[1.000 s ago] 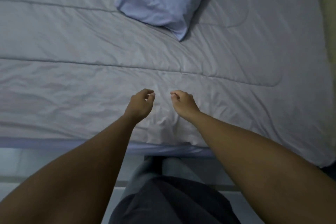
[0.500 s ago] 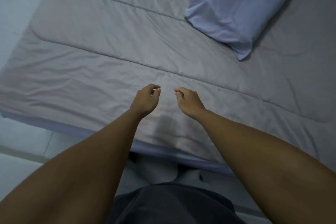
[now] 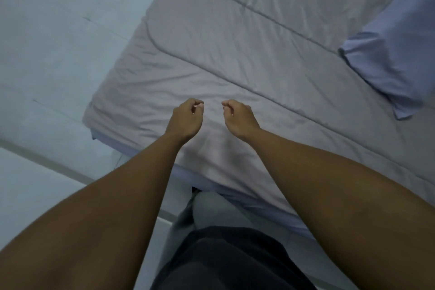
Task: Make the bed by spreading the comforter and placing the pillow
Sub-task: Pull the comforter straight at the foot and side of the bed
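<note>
Pillow (image 3: 397, 54) is lying up and right of my right hand (image 3: 237, 117), nearer than my left hand (image 3: 186, 117); both are hovering loosely curled, empty, over the comforter (image 3: 235, 54).

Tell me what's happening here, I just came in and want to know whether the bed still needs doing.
A person stands at the bed's edge with both arms out over the grey comforter. The left hand and right hand are loosely curled side by side above it, holding nothing. The comforter lies spread across the mattress with light wrinkles, and the blue pillow already rests on top, partly out of frame. It looks nearly finished.
</note>
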A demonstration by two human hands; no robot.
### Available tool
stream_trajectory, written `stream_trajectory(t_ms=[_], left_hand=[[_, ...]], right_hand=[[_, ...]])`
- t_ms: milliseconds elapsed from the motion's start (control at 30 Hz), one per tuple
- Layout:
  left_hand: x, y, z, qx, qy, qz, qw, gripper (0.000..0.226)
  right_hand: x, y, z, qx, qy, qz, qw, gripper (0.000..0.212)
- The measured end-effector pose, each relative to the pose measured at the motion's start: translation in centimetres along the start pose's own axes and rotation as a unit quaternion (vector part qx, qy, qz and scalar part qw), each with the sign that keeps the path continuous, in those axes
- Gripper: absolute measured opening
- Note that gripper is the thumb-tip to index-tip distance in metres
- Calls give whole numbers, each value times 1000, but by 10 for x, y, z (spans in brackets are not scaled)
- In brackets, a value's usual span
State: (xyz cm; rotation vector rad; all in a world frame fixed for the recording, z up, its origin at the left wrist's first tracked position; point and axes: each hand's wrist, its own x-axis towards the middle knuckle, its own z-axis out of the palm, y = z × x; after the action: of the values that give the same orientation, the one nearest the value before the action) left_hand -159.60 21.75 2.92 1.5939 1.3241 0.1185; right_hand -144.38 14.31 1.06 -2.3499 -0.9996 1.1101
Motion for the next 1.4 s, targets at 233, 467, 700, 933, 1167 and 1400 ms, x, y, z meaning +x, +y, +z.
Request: stream_trajectory(t_ms=[233, 467, 700, 933, 1167, 1400], left_hand=[[51, -31, -71, 15, -9, 8, 1000, 31], [111, -27, -134, 67, -61, 46, 995, 31], [147, -25, -170, 106, -122, 52, 986, 31], [192, -46, -177, 164, -181, 54, 968, 33], [235, -98, -198, 216, -224, 53, 949, 42], [265, -160, -225, 238, -207, -58, 947, 91]], right_hand=[[39, -39, 56, 5, 19, 23, 1000, 38], [67, -75, 86, 97, 80, 130, 983, 40], [69, -96, 121, 174, 148, 211, 950, 38], [50, -89, 172, 246, 249, 315, 882, 39], [31, -96, 253, 272, 403, 452, 748, 40], [25, -103, 307, 339, 559, 553, 517, 57]])
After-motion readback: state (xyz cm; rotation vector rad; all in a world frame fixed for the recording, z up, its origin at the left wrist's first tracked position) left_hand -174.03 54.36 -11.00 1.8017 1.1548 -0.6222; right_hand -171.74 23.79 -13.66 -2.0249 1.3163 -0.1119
